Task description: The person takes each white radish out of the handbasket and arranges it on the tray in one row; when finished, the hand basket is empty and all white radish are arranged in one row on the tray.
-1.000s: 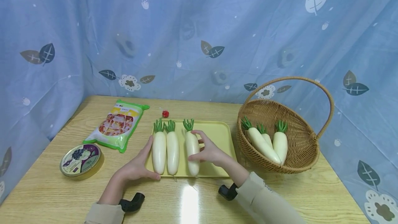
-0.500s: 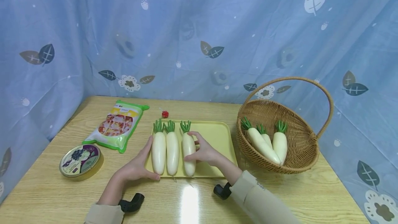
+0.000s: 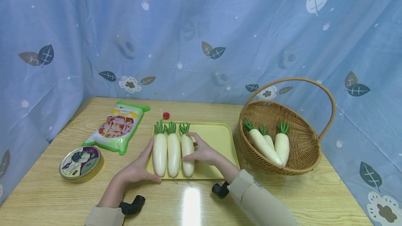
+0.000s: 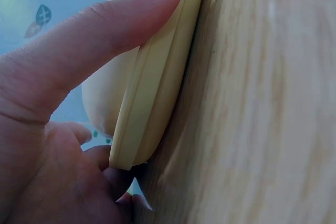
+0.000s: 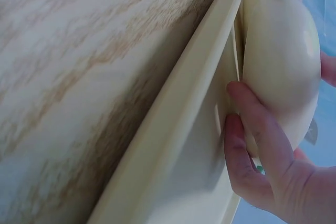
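In the head view, my left hand (image 3: 135, 171) grips the near left corner of a pale yellow tray (image 3: 218, 142); the left wrist view has the thumb on its rim (image 4: 149, 82). My right hand (image 3: 203, 151) holds a white radish (image 3: 187, 147) with a green top, its thumb and fingers on either side of the body. That radish lies lengthwise in the tray, a narrow gap from the middle radish (image 3: 173, 154). Farther left, the left radish (image 3: 159, 155) lies parallel along the tray's left side. Seen from the right wrist, the held radish (image 5: 281, 51) shows its thin root.
On the right, a wicker basket (image 3: 303, 138) with a tall handle contains several radishes (image 3: 265, 145). A green-edged food packet (image 3: 117, 126) and a round tin (image 3: 80, 163) lie at the left. Behind the tray is a small red object (image 3: 166, 115). Blue curtain surrounds the table.
My right hand has slid its radish leftward across the tray, narrowing the gap to the middle radish. The left hand has stayed at the tray's corner.
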### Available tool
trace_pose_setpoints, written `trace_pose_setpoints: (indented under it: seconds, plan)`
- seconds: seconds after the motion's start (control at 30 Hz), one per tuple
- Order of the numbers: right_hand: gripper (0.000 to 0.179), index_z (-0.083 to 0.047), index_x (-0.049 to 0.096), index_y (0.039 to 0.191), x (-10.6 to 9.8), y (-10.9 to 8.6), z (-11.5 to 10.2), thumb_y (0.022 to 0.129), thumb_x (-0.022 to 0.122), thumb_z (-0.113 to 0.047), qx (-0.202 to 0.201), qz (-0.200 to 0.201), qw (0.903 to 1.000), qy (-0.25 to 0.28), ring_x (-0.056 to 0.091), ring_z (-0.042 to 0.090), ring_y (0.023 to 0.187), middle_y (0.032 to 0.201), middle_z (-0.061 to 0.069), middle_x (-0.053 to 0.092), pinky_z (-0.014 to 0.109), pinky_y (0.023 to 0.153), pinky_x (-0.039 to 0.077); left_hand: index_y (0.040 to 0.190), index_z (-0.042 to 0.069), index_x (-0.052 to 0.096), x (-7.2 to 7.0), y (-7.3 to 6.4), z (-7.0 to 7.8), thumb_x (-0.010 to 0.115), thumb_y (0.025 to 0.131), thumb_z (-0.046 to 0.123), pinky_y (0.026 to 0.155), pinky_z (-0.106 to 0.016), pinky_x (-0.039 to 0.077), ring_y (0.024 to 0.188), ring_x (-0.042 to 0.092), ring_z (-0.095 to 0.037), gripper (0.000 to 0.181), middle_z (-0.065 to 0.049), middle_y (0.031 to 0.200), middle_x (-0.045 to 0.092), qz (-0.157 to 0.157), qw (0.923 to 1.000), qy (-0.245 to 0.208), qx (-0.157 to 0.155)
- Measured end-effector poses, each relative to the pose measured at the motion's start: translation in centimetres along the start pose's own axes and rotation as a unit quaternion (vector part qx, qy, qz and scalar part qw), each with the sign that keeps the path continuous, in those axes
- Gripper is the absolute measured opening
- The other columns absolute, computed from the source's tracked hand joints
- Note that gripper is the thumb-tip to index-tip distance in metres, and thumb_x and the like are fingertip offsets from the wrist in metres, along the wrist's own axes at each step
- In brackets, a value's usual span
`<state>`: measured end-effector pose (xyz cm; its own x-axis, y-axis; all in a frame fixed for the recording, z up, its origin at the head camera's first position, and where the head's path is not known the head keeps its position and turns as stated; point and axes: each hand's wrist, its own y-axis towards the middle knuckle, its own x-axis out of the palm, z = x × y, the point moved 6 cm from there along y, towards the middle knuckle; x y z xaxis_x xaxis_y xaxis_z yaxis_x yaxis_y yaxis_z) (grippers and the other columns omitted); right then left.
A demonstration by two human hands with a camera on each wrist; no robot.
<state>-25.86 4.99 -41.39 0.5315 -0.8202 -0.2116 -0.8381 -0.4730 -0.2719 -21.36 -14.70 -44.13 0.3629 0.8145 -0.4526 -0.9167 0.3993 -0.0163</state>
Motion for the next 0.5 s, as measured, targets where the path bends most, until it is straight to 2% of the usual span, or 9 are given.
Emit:
trace_pose_setpoints:
  seconds: [0.3,0.5]
  plan:
    - [0.088,-0.018,0.026,0.141,0.36,0.36,-0.14,0.07,0.075,0.001,0.006,-0.003,0.9999,-0.01,0.057,0.027,0.085,0.123,0.025,0.035,0.04,0.062,0.053,0.144,0.005,-0.015,0.0,-0.09,0.02,0.086,0.057,0.026,0.104,-0.06,0.002,0.134,-0.008,-0.041,0.135,-0.021,0.149,-0.014,0.003,1.0,0.006,0.003]
    - [0.088,-0.018,0.026,0.141,0.4,0.46,-0.01,0.07,0.076,0.0,0.012,0.0,0.9999,-0.007,0.057,0.026,0.082,0.121,0.023,0.035,0.036,0.058,0.052,0.144,0.004,-0.015,0.0,-0.01,0.16,0.086,0.058,0.026,0.103,-0.061,0.002,0.134,-0.008,-0.041,0.135,-0.021,0.149,-0.014,0.003,0.9999,0.004,0.009]
